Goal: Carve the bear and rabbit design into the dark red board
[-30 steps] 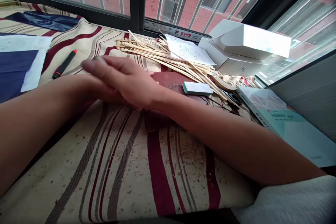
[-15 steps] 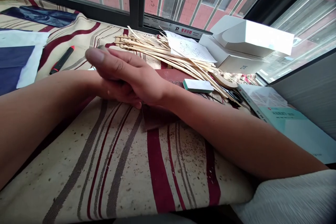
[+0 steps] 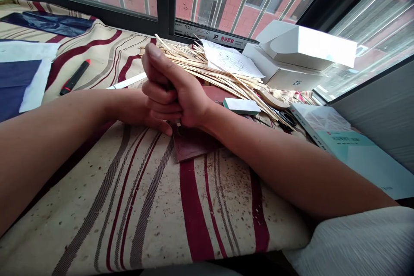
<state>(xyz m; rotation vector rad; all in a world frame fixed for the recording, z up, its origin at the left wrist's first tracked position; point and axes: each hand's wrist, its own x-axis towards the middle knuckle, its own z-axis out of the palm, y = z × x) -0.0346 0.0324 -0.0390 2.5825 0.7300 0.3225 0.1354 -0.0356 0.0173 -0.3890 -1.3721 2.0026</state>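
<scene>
My right hand is closed in a fist with its thumb uppermost, above a dark reddish-brown board. What the fist grips is hidden by the fingers. A small bright, metal-looking spot shows just under it, close to the board. Reaching in from the left, my left hand is mostly covered by the right fist. One of its digits points at the board's near-left edge; the other fingers are out of sight. The board lies on a striped cloth scattered with brown crumbs or shavings.
A green-and-white block lies right of the fist, before many thin wooden strips and a drawing on paper. White boxes and a book stand at right. A black-and-red marker lies left, near blue cloth.
My right hand has turned from a flatter, forward-pointing pose into an upright fist and moved slightly right. A white strip behind the left wrist now shows more. The left hand stays about where it was.
</scene>
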